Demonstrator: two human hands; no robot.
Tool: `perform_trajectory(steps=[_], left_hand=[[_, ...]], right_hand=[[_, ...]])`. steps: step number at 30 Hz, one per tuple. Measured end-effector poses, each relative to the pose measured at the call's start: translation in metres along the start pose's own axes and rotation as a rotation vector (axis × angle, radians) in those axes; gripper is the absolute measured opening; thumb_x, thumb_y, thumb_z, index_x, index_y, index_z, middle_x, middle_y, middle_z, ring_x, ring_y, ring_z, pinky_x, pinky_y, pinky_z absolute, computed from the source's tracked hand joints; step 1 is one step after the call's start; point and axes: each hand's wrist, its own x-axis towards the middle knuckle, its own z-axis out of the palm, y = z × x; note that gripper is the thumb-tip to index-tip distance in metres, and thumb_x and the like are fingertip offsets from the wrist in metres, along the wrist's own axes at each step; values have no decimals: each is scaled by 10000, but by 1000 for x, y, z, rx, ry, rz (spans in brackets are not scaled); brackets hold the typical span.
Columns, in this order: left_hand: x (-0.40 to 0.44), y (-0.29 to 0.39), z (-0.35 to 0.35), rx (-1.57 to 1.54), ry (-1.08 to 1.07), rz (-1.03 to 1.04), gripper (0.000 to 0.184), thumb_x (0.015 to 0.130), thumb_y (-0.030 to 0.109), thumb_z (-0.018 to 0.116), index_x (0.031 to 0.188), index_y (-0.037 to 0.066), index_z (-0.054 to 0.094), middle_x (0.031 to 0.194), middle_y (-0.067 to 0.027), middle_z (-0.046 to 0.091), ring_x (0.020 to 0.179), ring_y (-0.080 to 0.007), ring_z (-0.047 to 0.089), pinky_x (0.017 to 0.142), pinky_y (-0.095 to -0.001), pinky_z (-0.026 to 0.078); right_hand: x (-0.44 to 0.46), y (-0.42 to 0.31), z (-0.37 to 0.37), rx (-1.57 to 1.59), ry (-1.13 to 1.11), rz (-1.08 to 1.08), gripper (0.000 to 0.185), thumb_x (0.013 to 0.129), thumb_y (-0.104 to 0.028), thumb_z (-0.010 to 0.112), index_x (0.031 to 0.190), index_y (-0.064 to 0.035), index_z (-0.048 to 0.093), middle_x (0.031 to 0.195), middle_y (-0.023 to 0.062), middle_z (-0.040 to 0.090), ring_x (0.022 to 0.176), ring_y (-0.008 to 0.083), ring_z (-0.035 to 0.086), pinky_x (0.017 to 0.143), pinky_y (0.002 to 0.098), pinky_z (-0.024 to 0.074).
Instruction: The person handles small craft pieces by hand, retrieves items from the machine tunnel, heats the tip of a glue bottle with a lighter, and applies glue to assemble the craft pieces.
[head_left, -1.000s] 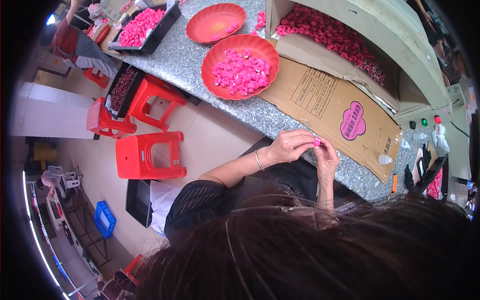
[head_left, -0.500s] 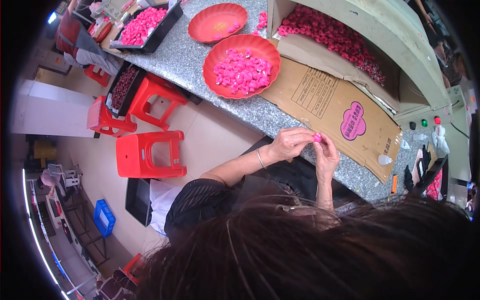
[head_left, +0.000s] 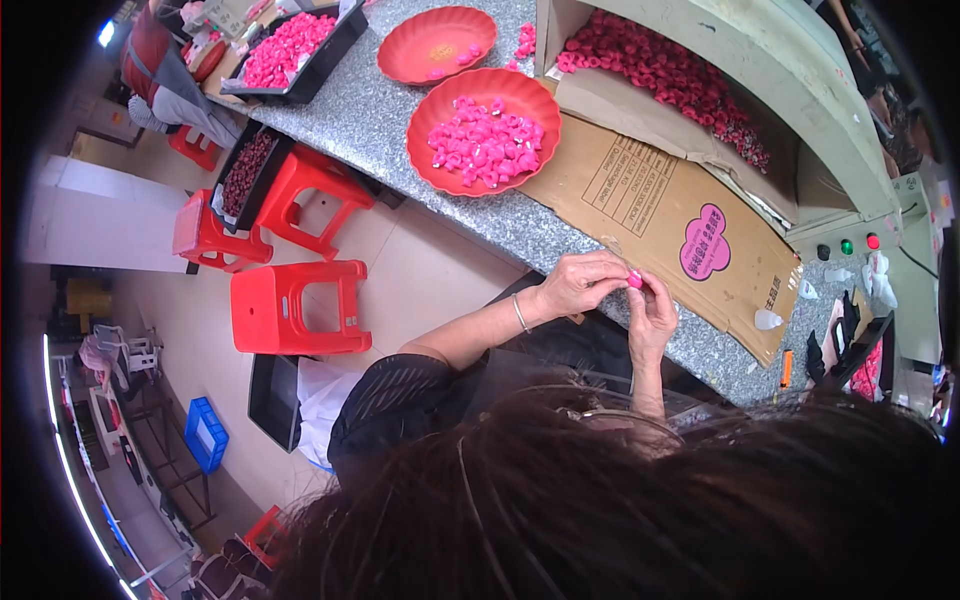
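Between the fingertips of both hands sits a small glossy pink piece (head_left: 635, 281), rounded, its exact kind too small to make out. My left hand (head_left: 582, 284), with a bracelet at the wrist, pinches it from the left. From the right, my right hand (head_left: 652, 312) holds it between thumb and fingers. Both hands are closed, over the front edge of the speckled counter (head_left: 540, 236). Just beyond them lies a flat cardboard sheet (head_left: 640, 225) with a pink label. Many similar pink pieces fill a red scalloped bowl (head_left: 425, 170) farther left.
Another red bowl (head_left: 400, 55) holds a few pink pieces. A curved-top machine (head_left: 835, 95) contains a heap of pink pieces (head_left: 650, 70). A small white bottle (head_left: 768, 319) and an orange-handled tool (head_left: 787, 368) lie at right. Red stools (head_left: 270, 310) stand left; a co-worker (head_left: 165, 75) is beyond.
The pink piece has shifted slightly in my fingers, which keep their pinch. My hands stay in nearly the same place. The co-worker at upper left has moved a little.
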Motion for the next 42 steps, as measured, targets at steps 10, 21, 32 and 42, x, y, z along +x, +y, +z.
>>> perform_trajectory(steps=[10, 21, 32, 42], left_hand=[[10, 11, -3, -381, -145, -392, 219, 758, -1, 706, 966, -8, 637, 971, -77, 594, 862, -159, 635, 740, -278, 557], [19, -29, 22, -632, -262, -663, 249, 860, 52, 625, 1092, -3, 554, 899, -19, 603, 860, -101, 591, 764, -242, 502], [166, 118, -122, -355, -34, 171, 197, 833, 33, 617, 1030, 19, 608, 1089, -61, 589, 960, -160, 571, 792, -244, 470], [147, 176, -165, 191, -386, 177, 239, 847, 74, 589, 1079, 21, 572, 1135, -70, 558, 1016, -176, 526, 837, -279, 410]], right_hand=[[10, -3, -12, 447, -83, 151, 285, 859, 19, 592, 1138, 23, 535, 1073, 89, 594, 1016, 157, 567, 912, 281, 446], [16, -75, -42, -514, -41, -45, 482, 812, 22, 585, 1280, -6, 473, 1333, 114, 435, 1230, 238, 442, 1016, 355, 387], [42, -406, -100, -157, -316, -1248, 563, 928, -460, 444, 1381, -141, 347, 1432, 107, 350, 1330, 330, 284, 1045, 534, 256], [28, -402, -57, -104, -648, -1049, 510, 921, -461, 456, 1311, -138, 391, 1351, 104, 387, 1249, 309, 322, 1001, 508, 277]])
